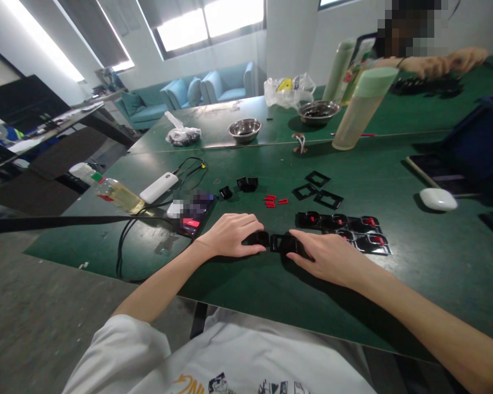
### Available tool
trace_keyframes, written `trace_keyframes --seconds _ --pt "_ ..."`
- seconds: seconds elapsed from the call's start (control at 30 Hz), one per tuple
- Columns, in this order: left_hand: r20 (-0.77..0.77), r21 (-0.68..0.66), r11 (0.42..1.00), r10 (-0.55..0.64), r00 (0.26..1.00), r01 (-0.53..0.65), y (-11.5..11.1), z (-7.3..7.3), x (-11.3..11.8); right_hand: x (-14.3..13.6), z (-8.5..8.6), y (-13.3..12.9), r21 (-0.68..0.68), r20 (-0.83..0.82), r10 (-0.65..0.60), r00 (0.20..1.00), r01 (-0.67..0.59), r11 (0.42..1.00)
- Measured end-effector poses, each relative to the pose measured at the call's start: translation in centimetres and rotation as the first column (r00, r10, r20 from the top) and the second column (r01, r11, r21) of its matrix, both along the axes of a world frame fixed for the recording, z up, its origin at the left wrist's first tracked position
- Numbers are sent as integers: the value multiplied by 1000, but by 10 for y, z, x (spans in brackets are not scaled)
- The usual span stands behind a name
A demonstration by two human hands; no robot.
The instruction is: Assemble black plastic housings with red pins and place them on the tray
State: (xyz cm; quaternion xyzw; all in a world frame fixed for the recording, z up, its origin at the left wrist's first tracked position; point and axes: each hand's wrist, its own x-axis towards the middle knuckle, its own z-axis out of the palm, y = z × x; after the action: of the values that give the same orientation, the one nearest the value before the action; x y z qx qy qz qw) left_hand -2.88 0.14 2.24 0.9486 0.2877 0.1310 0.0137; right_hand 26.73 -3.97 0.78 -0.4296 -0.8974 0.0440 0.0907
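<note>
My left hand (234, 235) is closed round a small black part (262, 238) just above the green table. Close beside it, my right hand (326, 254) grips a black frame piece (282, 243) with a rectangular opening. The two parts face each other at nearly the same height; whether they touch is hard to tell. Several small red clips (270, 201) lie beyond my hands, with black blocks (247, 184) to their left. Flat black frames (329, 199) rest at the right. Black assemblies with red pieces (370, 223) sit in rows beside my right hand.
A phone (197, 214), a white power bank (159, 187) and a lying bottle (121, 196) are at the left. Metal bowls (245, 130), a tall bottle (363, 109) and a plastic bag (290, 92) stand farther back. A white mouse (438, 200) lies right. Another person's hands (443, 64) are across the table.
</note>
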Motion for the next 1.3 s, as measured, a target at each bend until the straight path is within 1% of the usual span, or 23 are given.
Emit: trace_keyframes --seconds 0.13,0.33,0.57,0.8,1.13,1.3 --pt "-26 9 1000 12 1000 -11 1 -1 -2 0 1 0 -1 11 5 1000 -5 1000" --pt "-27 17 1000 4 1000 -3 1 -2 -1 0 2 1 -24 35 19 999 -18 1000" --pt "-32 -17 1000 12 999 -13 1 -3 0 3 0 2 -14 -71 35 997 -36 999" --pt "-5 -30 999 -13 1000 13 1 -6 0 5 3 -2 33 -173 101 980 -97 995" --pt "14 -75 997 -18 1000 19 -1 -9 3 5 4 -4 66 -243 151 958 -139 988" --pt "25 -117 993 -9 1000 12 -4 -9 7 5 4 -4 115 -276 188 943 -162 980"
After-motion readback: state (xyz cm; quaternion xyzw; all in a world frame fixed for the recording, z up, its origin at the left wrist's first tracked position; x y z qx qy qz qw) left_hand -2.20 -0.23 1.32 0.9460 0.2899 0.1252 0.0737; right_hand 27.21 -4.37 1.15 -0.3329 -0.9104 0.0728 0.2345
